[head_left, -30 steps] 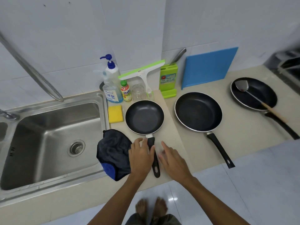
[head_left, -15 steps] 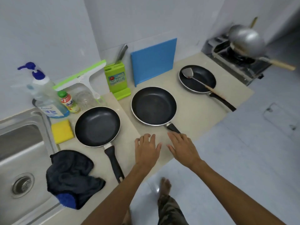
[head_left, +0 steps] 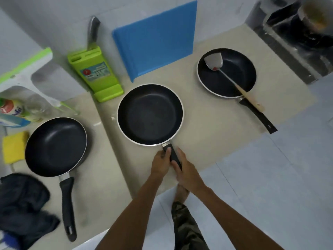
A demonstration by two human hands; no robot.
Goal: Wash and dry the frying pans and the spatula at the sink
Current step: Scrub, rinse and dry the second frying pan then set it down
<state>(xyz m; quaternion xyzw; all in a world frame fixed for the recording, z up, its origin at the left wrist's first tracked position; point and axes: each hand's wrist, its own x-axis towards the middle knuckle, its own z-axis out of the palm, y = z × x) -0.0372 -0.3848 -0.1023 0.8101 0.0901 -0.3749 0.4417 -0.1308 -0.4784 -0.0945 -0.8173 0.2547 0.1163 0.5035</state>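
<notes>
Three black frying pans sit on the beige counter [head_left: 207, 134]. The small pan [head_left: 55, 147] is at the left, handle toward me. The middle pan [head_left: 149, 114] rests flat in front of me. My left hand [head_left: 161, 163] and my right hand [head_left: 187, 172] close on its black handle [head_left: 173, 156] from either side, just below the rim. The right pan [head_left: 232, 76] holds a metal spatula [head_left: 214, 63] with a wooden grip, lying across it.
A dark cloth [head_left: 21, 204] and a yellow sponge [head_left: 13, 147] lie at the left. Bottles [head_left: 10, 109], a squeegee [head_left: 23, 69], a green knife block [head_left: 95, 73] and a blue cutting board [head_left: 155, 38] line the wall. A stove [head_left: 297, 38] stands at the far right.
My view has swung right, away from the sink. Both hands left the small pan's handle, crossed the counter and now close on the middle pan's handle.
</notes>
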